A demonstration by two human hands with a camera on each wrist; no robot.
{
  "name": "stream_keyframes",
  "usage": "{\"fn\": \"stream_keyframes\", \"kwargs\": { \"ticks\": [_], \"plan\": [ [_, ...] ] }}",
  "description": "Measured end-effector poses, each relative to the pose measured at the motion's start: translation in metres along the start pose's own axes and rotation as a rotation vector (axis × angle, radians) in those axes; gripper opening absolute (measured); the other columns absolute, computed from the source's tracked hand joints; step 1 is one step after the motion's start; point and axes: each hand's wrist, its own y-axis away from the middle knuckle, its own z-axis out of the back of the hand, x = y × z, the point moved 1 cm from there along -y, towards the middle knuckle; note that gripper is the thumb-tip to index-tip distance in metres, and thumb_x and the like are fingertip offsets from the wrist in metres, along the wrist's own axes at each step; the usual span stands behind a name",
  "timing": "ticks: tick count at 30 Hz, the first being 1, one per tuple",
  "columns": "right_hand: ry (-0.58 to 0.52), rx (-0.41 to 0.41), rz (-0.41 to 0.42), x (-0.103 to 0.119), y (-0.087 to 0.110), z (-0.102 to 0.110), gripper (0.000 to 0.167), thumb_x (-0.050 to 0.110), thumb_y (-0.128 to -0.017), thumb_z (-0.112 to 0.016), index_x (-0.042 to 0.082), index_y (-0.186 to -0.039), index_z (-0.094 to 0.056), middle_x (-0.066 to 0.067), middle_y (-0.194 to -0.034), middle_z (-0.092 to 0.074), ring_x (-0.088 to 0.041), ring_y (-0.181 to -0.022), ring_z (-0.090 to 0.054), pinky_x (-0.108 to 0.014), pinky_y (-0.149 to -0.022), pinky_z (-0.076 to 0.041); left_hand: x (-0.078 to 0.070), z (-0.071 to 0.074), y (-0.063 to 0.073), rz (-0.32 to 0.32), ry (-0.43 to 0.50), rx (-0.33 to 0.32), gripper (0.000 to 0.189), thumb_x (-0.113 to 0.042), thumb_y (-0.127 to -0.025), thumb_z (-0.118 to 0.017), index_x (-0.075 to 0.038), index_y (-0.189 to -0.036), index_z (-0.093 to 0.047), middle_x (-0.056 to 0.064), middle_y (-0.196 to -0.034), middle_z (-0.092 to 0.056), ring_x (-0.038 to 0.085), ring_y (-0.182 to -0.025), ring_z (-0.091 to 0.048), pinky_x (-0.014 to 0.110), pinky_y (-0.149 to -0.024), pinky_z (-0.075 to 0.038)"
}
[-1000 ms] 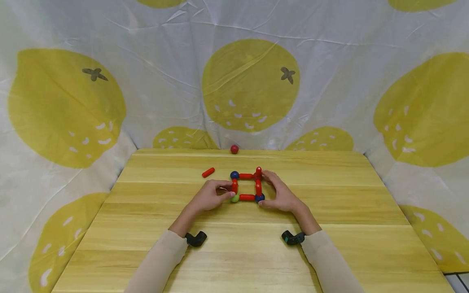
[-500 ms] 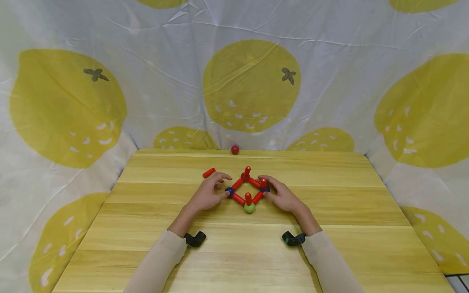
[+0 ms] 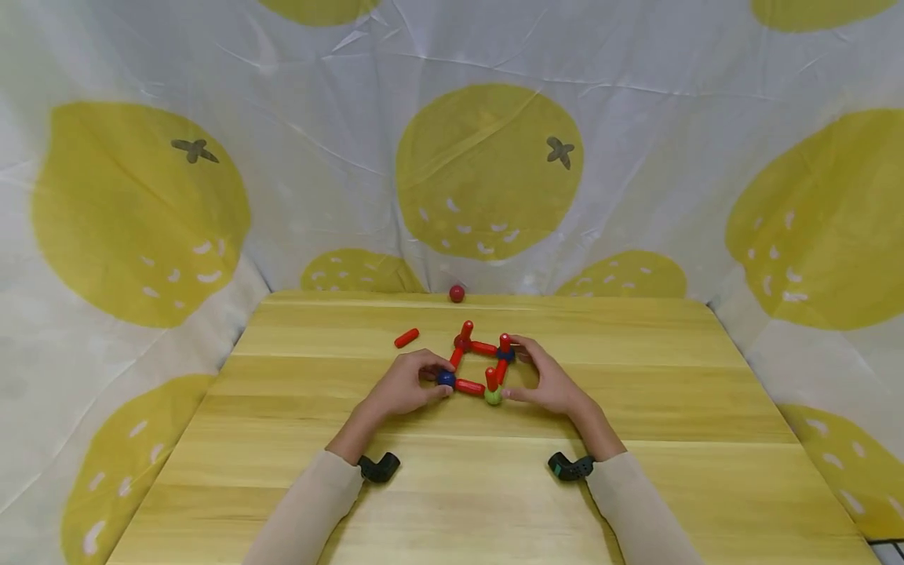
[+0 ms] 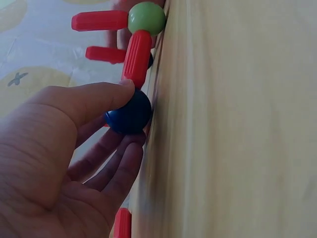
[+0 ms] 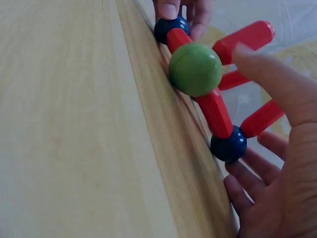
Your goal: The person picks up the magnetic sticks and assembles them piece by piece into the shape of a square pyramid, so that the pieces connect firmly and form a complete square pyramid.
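Observation:
A square frame of red magnetic rods and balls lies on the wooden table. Red rods stand upright on its dark red ball point(image 3: 462, 343), its far-right blue ball point(image 3: 504, 355) and its green ball point(image 3: 493, 395). My left hand point(image 3: 408, 382) pinches the near-left blue ball point(image 4: 130, 113) between thumb and fingers. Around the frame's right side curves my right hand point(image 3: 551, 383). In the right wrist view its fingers touch the far-right blue ball from outside. Its blurred thumb is close to the upright rod point(image 5: 247, 39) on the green ball; contact there is unclear.
A loose red rod point(image 3: 406, 338) lies to the left behind the left hand. By the far edge of the wooden table point(image 3: 466, 502) sits a separate red ball point(image 3: 457, 293). Behind it hangs a lemon-patterned cloth point(image 3: 339, 180).
The frame has turned counterclockwise, bringing the green ball from near left to near right. My left hand has shifted from the green ball to a blue one; the right hand keeps to the right side.

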Motion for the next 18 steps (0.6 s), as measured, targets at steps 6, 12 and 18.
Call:
{"fn": "stream_keyframes", "kwargs": {
  "ticks": [6,12,18],
  "plan": [
    [0.099,0.003,-0.097,0.0,0.0,-0.003,0.122,0.051,-0.067,-0.095,0.026,-0.163,-0.024,-0.001,-0.16,-0.038,-0.025,-0.147,-0.041,-0.048,-0.124,-0.034,-0.004,-0.006,-0.003,-0.02,0.002,0.025,0.031,-0.027,-0.086,-0.086,-0.016,-0.112,-0.074,-0.004,-0.106,-0.071,0.01,-0.096,-0.068,0.031,-0.091,-0.06],
    [0.133,0.009,-0.121,0.003,-0.003,-0.003,0.122,0.052,-0.066,-0.095,0.024,-0.163,-0.025,-0.003,-0.163,-0.037,-0.027,-0.151,-0.036,-0.05,-0.125,-0.031,0.001,0.004,-0.006,0.035,0.007,-0.039,0.031,-0.034,-0.091,-0.081,-0.013,-0.113,-0.074,-0.001,-0.105,-0.072,0.012,-0.096,-0.068,0.033,-0.091,-0.059],
    [0.138,0.043,-0.157,0.003,-0.008,0.002,0.123,0.053,-0.067,-0.094,0.02,-0.163,-0.026,-0.008,-0.166,-0.034,-0.032,-0.151,-0.037,-0.052,-0.124,-0.031,0.016,0.031,-0.011,0.179,-0.098,-0.263,0.03,-0.031,-0.092,-0.08,-0.009,-0.113,-0.076,0.008,-0.112,-0.072,0.027,-0.103,-0.066,0.044,-0.093,-0.056]
  ]
}}
